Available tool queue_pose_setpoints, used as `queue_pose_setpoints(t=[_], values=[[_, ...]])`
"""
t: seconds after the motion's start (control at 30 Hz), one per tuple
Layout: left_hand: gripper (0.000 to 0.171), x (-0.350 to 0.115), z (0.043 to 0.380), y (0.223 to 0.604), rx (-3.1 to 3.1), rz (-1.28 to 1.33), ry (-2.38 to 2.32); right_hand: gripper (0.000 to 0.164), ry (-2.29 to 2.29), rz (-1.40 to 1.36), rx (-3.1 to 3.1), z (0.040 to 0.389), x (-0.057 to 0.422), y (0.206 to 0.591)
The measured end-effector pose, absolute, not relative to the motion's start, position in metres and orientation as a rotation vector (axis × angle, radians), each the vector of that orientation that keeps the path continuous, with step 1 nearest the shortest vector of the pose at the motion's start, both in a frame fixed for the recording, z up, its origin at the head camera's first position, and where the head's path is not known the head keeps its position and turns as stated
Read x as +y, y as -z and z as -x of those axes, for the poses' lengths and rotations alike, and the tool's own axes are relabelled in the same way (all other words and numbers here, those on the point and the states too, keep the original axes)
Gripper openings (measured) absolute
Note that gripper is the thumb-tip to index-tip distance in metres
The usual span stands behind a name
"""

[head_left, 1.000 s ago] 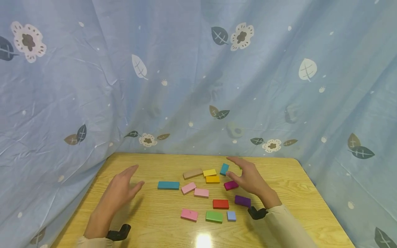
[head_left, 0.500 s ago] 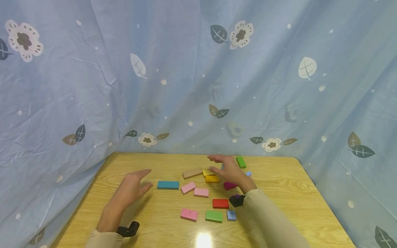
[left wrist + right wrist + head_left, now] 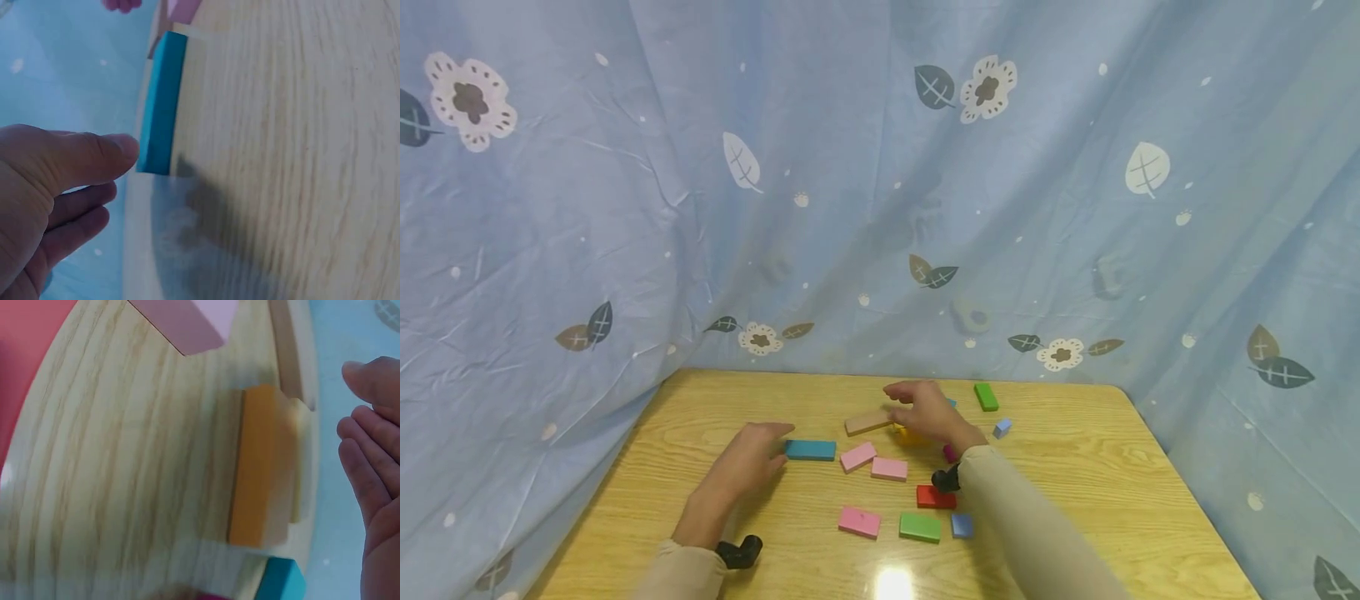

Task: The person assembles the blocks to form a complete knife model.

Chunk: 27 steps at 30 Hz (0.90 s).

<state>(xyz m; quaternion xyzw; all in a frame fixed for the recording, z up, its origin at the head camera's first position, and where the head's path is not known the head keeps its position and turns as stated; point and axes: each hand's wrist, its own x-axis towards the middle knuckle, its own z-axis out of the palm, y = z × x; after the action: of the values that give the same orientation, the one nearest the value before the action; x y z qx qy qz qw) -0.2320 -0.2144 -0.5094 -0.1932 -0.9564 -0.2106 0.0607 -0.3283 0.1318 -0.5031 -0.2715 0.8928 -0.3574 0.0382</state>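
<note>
My left hand point(image 3: 741, 462) hovers at the left end of a long teal block point(image 3: 811, 451), thumb and fingers apart and nothing between them. In the left wrist view the thumb overlaps that block's near end. Over the table's middle my right hand point(image 3: 928, 414) is held with thumb and fingers spread, also holding nothing. Its fingertips are near the right end of a tan block point(image 3: 867, 422), and it partly covers the orange-yellow block point(image 3: 253, 469) and the yellow block point(image 3: 299, 462) beside it. A smaller teal block point(image 3: 281, 579) lies close by, mostly hidden in the head view.
Two light pink blocks point(image 3: 889, 469) lie between the hands. Nearer are a pink block point(image 3: 859, 522), a green one point(image 3: 919, 527), a blue one point(image 3: 962, 526) and a red one point(image 3: 934, 497). Another green block point(image 3: 987, 397) lies back right. A patterned curtain point(image 3: 850, 167) hangs behind the table.
My left hand has moved right, up to the long teal block. My right hand has swung left to above the yellow blocks, uncovering the back green block and a small blue one.
</note>
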Motion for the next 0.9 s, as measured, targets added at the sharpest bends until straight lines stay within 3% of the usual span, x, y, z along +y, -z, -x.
queue_pose_setpoints(t=[0.6,0.9], values=[[0.031,-0.205,0.239,0.523,-2.915,0.526,0.690,0.033,0.805,0.962,2.851,0.329,0.113,0.519],[0.035,-0.218,0.234,0.521,-2.849,0.476,0.702,0.028,0.843,1.025,2.918,0.313,0.110,0.517]])
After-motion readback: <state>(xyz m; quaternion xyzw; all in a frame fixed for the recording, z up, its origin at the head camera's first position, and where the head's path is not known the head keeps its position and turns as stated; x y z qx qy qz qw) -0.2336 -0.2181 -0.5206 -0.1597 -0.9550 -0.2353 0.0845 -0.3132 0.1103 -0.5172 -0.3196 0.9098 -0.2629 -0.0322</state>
